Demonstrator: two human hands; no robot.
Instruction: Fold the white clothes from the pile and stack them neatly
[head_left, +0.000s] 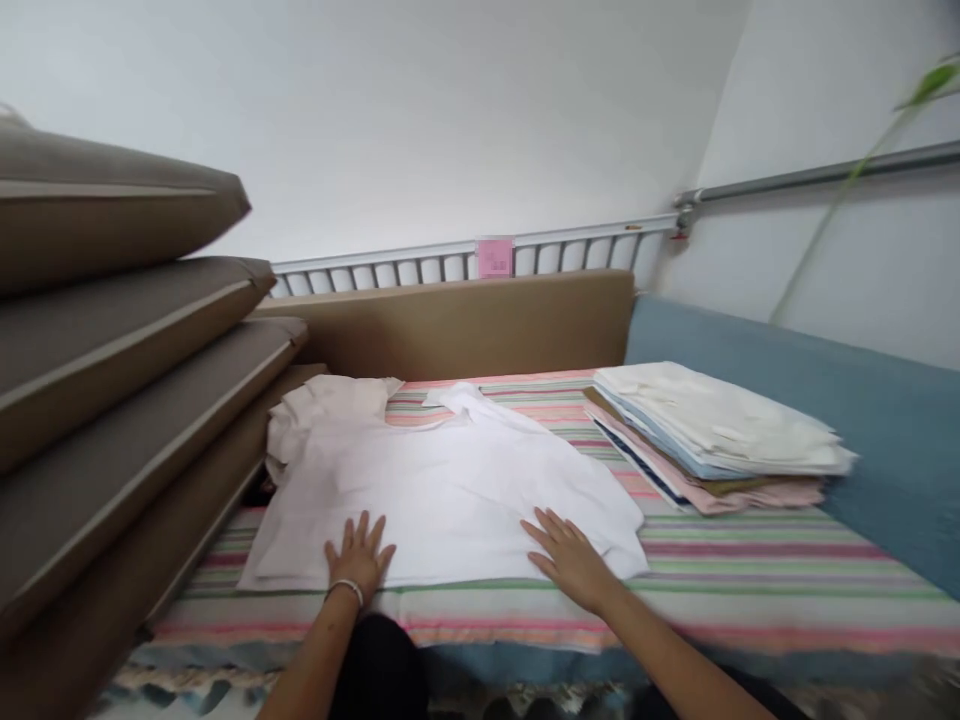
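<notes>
A white shirt (450,490) lies spread out on a striped cloth (735,560), its neckline toward the back. Near the shirt's front edge, left of the middle, my left hand (358,560) rests flat with fingers apart, a bracelet on its wrist. My right hand (566,560) lies on the right part of the shirt, fingers stretched out. Neither hand grips the fabric. A bunched piece of white cloth (334,400) sits at the shirt's back left corner. To the right stands a stack of folded clothes (712,420), white on top, with blue, brown and pink layers below.
Thick brown-grey cushions (142,390) are piled high on the left. A brown backrest (465,325) runs along the back, with a white radiator (405,270) behind it. On the right is a blue backrest (795,390). A plant stem (832,210) hangs at the right.
</notes>
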